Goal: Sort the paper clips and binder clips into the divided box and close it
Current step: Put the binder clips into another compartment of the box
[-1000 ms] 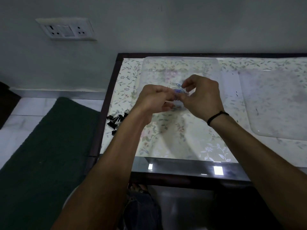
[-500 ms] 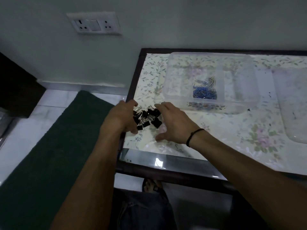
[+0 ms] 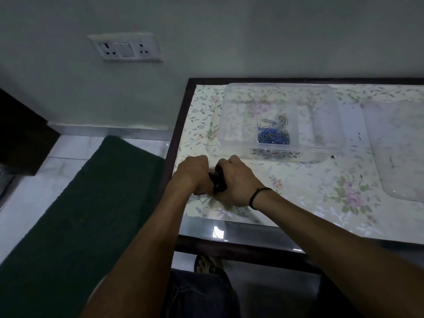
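A clear divided box (image 3: 236, 125) stands open at the back of the table. Blue and silver paper clips (image 3: 274, 135) lie heaped in its middle compartment. Near the table's left edge my left hand (image 3: 193, 173) and my right hand (image 3: 236, 182) are cupped together around a pile of black binder clips (image 3: 218, 182). Only a few clips show in the gap between my hands; the others are hidden by my fingers.
The box's clear lid (image 3: 399, 152) lies flat at the right of the table (image 3: 298, 198), which has a floral cover under glass. The table's dark left edge is right beside my left hand, with a green mat (image 3: 80, 214) on the floor below.
A second ago both hands held paper clips over the box. They came down to the binder clips at the left edge and have now closed together around the pile.
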{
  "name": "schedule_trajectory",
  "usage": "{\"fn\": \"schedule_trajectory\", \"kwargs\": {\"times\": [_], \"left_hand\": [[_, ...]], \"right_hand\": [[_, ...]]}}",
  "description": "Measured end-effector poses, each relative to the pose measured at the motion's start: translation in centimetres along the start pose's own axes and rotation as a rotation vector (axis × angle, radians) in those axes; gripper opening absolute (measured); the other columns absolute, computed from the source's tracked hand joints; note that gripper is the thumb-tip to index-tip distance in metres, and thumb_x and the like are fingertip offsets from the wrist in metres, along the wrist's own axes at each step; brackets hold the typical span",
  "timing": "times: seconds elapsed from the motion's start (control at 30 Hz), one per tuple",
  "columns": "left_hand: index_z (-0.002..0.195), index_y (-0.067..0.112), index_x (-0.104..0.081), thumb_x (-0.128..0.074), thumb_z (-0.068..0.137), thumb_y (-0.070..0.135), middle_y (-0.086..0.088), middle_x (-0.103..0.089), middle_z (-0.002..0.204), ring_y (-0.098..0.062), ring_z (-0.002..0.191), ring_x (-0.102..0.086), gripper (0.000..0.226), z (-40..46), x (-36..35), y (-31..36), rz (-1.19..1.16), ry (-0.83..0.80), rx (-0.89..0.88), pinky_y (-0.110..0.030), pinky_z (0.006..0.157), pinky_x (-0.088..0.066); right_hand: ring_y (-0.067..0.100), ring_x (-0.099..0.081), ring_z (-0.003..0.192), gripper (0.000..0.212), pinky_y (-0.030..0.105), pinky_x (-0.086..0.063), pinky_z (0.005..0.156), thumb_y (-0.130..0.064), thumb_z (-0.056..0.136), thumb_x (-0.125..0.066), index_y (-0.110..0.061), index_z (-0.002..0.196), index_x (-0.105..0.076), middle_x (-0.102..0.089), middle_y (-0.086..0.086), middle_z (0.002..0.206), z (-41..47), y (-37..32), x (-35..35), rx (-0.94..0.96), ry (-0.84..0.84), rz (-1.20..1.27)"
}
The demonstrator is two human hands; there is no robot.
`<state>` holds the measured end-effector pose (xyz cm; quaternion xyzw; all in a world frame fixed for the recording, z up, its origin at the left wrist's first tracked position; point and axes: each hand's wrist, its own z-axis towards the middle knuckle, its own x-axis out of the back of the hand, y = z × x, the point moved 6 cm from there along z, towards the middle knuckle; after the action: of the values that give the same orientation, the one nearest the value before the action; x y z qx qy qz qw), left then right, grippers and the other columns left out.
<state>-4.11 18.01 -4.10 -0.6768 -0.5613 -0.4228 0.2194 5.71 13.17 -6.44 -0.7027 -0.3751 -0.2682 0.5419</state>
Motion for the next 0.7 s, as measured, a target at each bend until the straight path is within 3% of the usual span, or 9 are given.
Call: {"fn": "schedule_trajectory", "kwargs": {"times": [0.13, 0.2, 0.27, 0.37, 0.6, 0.7], "left_hand": [[0.112, 0.008, -0.066, -0.074, 0.077, 0.013, -0.009, -0.071, 0.108, -0.024, 0.096, -0.068, 0.037, 0.2, -0.2, 1.5, -0.085, -0.04, -0.033, -0.033, 0.077, -0.057], [0.111, 0.007, -0.069, -0.072, 0.077, 0.006, -0.012, -0.072, 0.108, -0.025, 0.096, -0.071, 0.035, 0.2, -0.4, 1.9, -0.175, -0.063, -0.041, -0.039, 0.083, -0.061], [0.111, 0.008, -0.071, -0.072, 0.076, 0.004, -0.012, -0.072, 0.107, -0.026, 0.096, -0.071, 0.035, 0.2, -0.4, 2.3, -0.254, -0.079, -0.048, -0.042, 0.085, -0.061], [0.105, 0.012, -0.075, -0.072, 0.076, 0.003, -0.01, -0.074, 0.1, -0.027, 0.093, -0.072, 0.03, 0.2, -0.1, 2.7, -0.355, -0.066, -0.069, -0.043, 0.084, -0.061], [0.091, 0.02, -0.079, -0.071, 0.064, 0.008, -0.009, -0.077, 0.089, -0.027, 0.086, -0.075, 0.03, 0.3, 2.0, 3.2, -0.652, 0.009, -0.102, -0.048, 0.079, -0.063], [0.096, 0.011, -0.077, -0.073, 0.077, -0.005, -0.017, -0.076, 0.093, -0.033, 0.09, -0.075, 0.025, 0.1, 3.4, 3.5, -0.788, 0.034, -0.132, -0.046, 0.081, -0.063]], "right_hand": [[0.025, -0.053, 0.085, 0.041, 0.025, -0.036, 0.056, -0.03, 0.064, -0.079, -0.017, 0.092, -0.053, -0.052, 0.008, 0.099, -0.1, 0.9, 0.8, -0.039, 0.006, -0.007], [0.023, -0.055, 0.084, 0.036, 0.026, -0.04, 0.057, -0.032, 0.063, -0.079, -0.017, 0.085, -0.055, -0.059, 0.006, 0.09, -0.2, 1.2, 1.1, -0.042, 0.005, -0.016], [0.021, -0.06, 0.081, 0.035, 0.03, -0.051, 0.065, -0.033, 0.063, -0.08, -0.016, 0.087, -0.062, -0.066, 0.003, 0.087, -0.4, 1.6, 1.7, -0.06, 0.011, 0.007], [0.018, -0.066, 0.085, 0.027, 0.028, -0.055, 0.07, -0.027, 0.068, -0.077, -0.016, 0.091, -0.07, -0.072, 0.001, 0.089, -1.0, 2.3, 3.1, -0.104, 0.042, 0.119], [0.01, -0.066, 0.072, 0.018, 0.013, -0.043, 0.055, -0.021, 0.071, -0.078, -0.023, 0.088, -0.073, -0.073, -0.002, 0.081, -1.9, 2.5, 7.0, -0.143, 0.178, 0.28], [0.008, -0.064, 0.067, 0.017, 0.015, -0.043, 0.056, -0.023, 0.07, -0.08, -0.023, 0.086, -0.073, -0.072, -0.004, 0.076, -1.9, 2.1, 9.1, -0.128, 0.235, 0.336]]}}
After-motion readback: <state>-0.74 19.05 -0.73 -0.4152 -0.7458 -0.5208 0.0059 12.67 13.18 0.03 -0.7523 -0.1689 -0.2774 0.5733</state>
